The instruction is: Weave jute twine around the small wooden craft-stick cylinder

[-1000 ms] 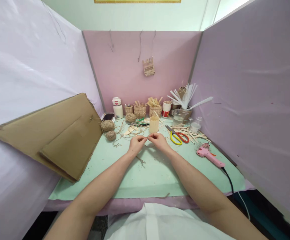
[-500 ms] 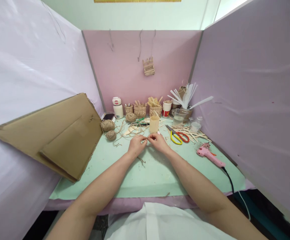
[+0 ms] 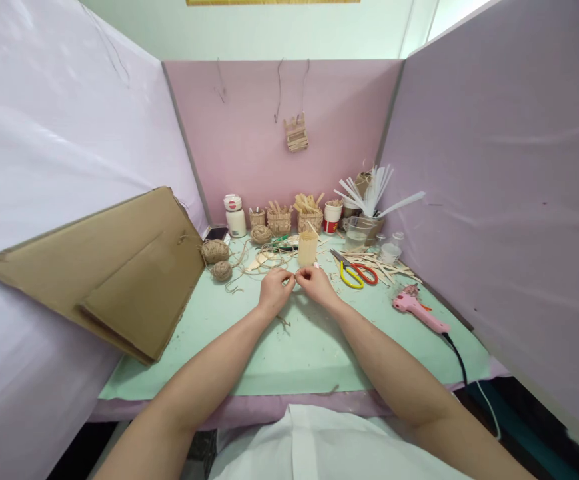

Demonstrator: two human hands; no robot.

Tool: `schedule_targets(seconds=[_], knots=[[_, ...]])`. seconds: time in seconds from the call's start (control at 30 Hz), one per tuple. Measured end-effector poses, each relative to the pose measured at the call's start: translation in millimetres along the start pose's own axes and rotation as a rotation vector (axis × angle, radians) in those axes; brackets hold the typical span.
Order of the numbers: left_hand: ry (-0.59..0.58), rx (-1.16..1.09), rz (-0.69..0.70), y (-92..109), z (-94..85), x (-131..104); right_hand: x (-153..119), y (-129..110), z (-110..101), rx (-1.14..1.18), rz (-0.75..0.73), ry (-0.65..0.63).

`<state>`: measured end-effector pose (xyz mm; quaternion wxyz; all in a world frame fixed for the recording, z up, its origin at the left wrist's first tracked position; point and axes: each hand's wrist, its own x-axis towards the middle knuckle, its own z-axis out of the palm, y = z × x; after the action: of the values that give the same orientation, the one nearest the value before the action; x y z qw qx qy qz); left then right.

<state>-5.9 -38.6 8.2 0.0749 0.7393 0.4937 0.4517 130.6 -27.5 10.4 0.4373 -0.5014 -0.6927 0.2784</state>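
My left hand and my right hand meet fingertip to fingertip above the middle of the mat. Each is closed in a pinch. Between them is a thin brown strand that looks like jute twine, mostly covered by the fingers. Below my left wrist lies a loose brown twine end; whether it joins the held strand cannot be seen. Just beyond my right fingers stands a small pale wooden-stick cup, upright, with a stick in it. Scissors with yellow and red handles rest to the right of that hand.
Twine balls and a leaning cardboard sheet are at left. Stick-filled baskets, a white bottle and a clear water cup stand at the back. Loose wooden strips and a pink glue gun lie at right.
My left hand has shifted very slightly to the right, and its fingertips have come closer to those of my right hand. Things on the table stay where they were.
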Motion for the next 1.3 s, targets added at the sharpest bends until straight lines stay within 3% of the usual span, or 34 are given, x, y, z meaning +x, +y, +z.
schedule_targets(seconds=[0.23, 0.6, 0.87, 1.0, 1.13, 1.3], knots=[[-0.006, -0.097, -0.051, 0.0, 0.3, 1.2, -0.6, -3.6, -0.9, 0.111, 0.094, -0.019], [-0.047, -0.281, -0.198, -5.2, 0.7, 3.1, 2.3, -0.4, 1.3, 0.290, 0.055, 0.024], [-0.060, -0.396, -0.308, -7.8, 2.8, 3.3, 1.2, -2.9, -1.8, 0.299, 0.106, -0.071], [-0.063, -0.411, -0.333, -7.5, 2.2, 4.2, 0.7, -2.8, -1.0, 0.278, 0.084, -0.047], [-0.076, -0.553, -0.392, -8.6, 4.2, 4.6, 0.4, -2.0, -0.2, 0.263, 0.102, -0.027], [-0.184, -0.819, -0.515, -10.3, 3.0, 4.8, 0.3, -1.7, -1.9, 0.323, 0.213, -0.119]])
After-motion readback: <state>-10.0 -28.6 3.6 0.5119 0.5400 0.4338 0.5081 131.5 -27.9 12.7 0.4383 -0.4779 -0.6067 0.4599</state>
